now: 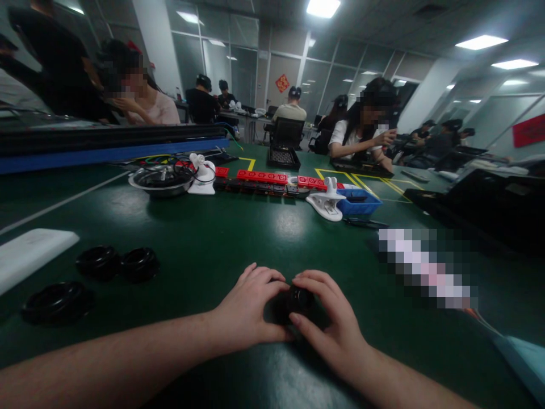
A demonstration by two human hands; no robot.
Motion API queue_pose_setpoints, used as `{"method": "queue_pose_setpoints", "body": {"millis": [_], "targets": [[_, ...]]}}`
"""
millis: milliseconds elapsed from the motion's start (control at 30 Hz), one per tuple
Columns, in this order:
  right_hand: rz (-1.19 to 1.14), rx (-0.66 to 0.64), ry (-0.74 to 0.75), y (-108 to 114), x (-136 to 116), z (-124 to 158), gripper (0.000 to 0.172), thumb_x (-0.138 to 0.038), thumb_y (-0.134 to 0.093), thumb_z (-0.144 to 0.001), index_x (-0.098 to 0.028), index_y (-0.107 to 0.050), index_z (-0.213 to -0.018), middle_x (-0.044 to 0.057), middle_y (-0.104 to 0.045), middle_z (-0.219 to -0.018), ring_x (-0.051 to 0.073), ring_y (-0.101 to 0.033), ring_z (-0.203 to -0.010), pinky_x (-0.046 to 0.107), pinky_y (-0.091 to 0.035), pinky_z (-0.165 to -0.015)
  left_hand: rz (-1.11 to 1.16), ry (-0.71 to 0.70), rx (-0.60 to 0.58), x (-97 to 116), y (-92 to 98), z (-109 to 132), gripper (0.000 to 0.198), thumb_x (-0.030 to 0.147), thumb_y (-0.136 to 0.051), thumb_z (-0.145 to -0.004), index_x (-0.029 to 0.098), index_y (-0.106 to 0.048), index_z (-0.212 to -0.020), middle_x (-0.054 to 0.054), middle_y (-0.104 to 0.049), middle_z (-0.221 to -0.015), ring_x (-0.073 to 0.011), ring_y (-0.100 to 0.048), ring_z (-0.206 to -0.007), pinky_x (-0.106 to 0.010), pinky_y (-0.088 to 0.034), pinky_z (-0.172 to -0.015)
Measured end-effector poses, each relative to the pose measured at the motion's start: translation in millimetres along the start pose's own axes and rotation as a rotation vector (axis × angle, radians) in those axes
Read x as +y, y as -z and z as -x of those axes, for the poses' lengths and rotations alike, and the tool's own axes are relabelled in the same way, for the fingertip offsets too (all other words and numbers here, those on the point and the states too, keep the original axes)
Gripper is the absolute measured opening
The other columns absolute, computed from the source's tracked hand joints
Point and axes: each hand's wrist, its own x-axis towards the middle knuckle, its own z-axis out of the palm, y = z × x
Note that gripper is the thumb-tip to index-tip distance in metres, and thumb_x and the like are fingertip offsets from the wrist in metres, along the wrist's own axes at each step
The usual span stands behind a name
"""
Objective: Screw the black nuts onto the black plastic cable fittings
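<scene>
A small glossy black round part (301, 299) sits between my two hands, low over the green tabletop. My right hand (334, 318) grips its right side, with the fingers over the top and the thumb at the near edge. From the left, my left hand (255, 304) curls round the same part, fingertips at its far side and thumb at its near side; the exact contact there is partly hidden. To the left lie three black ring-shaped parts: one ring (99, 262) beside a second ring (139, 264), and a third ring (57, 303) closer to me.
Across the table stand a metal bowl (159, 180) with cables, white clips (327, 200), a row of red blocks (261, 176) and a blue bin (360, 201). A white slab (34, 253) lies left. People sit at tables beyond.
</scene>
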Motion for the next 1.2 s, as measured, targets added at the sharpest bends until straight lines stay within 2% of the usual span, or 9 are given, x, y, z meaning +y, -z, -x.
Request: {"method": "queue_pose_setpoints", "body": {"millis": [67,200,300,433,533,733,900,1100,1200], "targets": [[0.01,0.0,-0.004,0,0,0,0.034,-0.018,-0.057,-0.075,-0.024,-0.05,-0.108,0.006,-0.05,-0.105,0.022,-0.05,-0.099,0.036,-0.044,-0.084,0.005,0.005,0.017,0,-0.6,0,0.051,0.043,-0.071,-0.059,0.023,-0.055,-0.103,-0.004,-0.052,-0.108,-0.0245,-0.046,-0.104,-0.051,-0.018,-0.102],[-0.008,-0.185,-0.072,-1,-1,-4,0.037,-0.013,-0.059,-0.073,-0.023,-0.051,-0.108,0.005,-0.052,-0.101,0.02,-0.051,-0.095,0.034,-0.044,-0.083,0.005,0.011,0.032,-1,-1.3,-1,0.037,0.03,-0.071,-0.06,0.021,-0.058,-0.093,-0.002,-0.055,-0.099,-0.0223,-0.048,-0.099,-0.047,-0.022,-0.1],[-0.038,-0.229,-0.092,-1,-1,-6,0.039,-0.016,-0.061,-0.073,-0.023,-0.051,-0.11,0.005,-0.052,-0.102,0.02,-0.051,-0.096,0.034,-0.044,-0.084,0.015,0.004,0.034,-2,-1.7,-2,0.036,0.031,-0.071,-0.06,0.021,-0.059,-0.092,-0.002,-0.055,-0.099,-0.0221,-0.048,-0.098,-0.047,-0.021,-0.101],[-0.054,-0.172,-0.067,0,1,-4,0.039,-0.03,-0.067,-0.07,-0.022,-0.055,-0.106,0.007,-0.049,-0.102,0.021,-0.051,-0.095,0.035,-0.045,-0.081,0.026,-0.017,0.006,-5,-2.8,-2,0.041,0.037,-0.071,-0.061,0.022,-0.06,-0.098,-0.003,-0.056,-0.104,-0.023,-0.048,-0.101,-0.048,-0.018,-0.102],[-0.044,-0.11,-0.038,-1,3,-1,0.033,-0.024,-0.062,-0.075,-0.023,-0.054,-0.107,0.006,-0.052,-0.099,0.02,-0.053,-0.092,0.034,-0.046,-0.079,0.027,-0.017,0.006,-5,-2.8,-2,0.04,0.034,-0.07,-0.062,0.023,-0.06,-0.099,-0.002,-0.056,-0.105,-0.0231,-0.048,-0.102,-0.048,-0.017,-0.102],[-0.075,-0.087,0.007,-3,0,4,0.063,-0.013,-0.051,-0.076,-0.025,-0.024,-0.131,0.008,-0.046,-0.123,0.022,-0.046,-0.111,0.04,-0.038,-0.094,0.028,-0.01,-0.002,-2,-0.8,-2,0.037,0.033,-0.072,-0.06,0.022,-0.061,-0.094,-0.002,-0.057,-0.104,-0.0232,-0.048,-0.102,-0.047,-0.018,-0.102],[-0.013,-0.114,-0.113,-8,3,5,0.051,-0.014,-0.059,-0.072,-0.026,-0.038,-0.118,0.005,-0.052,-0.109,0.021,-0.052,-0.1,0.038,-0.043,-0.088,0.022,-0.016,0.007,-4,-2.2,-2,0.037,0.029,-0.071,-0.06,0.023,-0.06,-0.095,-0.002,-0.057,-0.104,-0.0225,-0.048,-0.102,-0.047,-0.018,-0.102],[-0.071,-0.002,-0.009,-4,3,6,0.051,-0.016,-0.055,-0.075,-0.027,-0.034,-0.121,0.004,-0.053,-0.105,0.019,-0.053,-0.096,0.035,-0.044,-0.085,0.03,-0.005,-0.006,-2,-1.3,-2,0.034,0.031,-0.07,-0.063,0.022,-0.061,-0.095,-0.002,-0.057,-0.103,-0.0222,-0.048,-0.102,-0.048,-0.018,-0.102],[-0.048,-0.024,-0.012,-4,3,5,0.051,-0.015,-0.055,-0.075,-0.027,-0.035,-0.12,0.004,-0.052,-0.106,0.019,-0.052,-0.097,0.035,-0.044,-0.085,0.029,-0.004,0.0,-1,-0.6,-2,0.034,0.031,-0.07,-0.063,0.021,-0.061,-0.094,-0.002,-0.057,-0.103,-0.022,-0.048,-0.102,-0.048,-0.018,-0.102]]}}
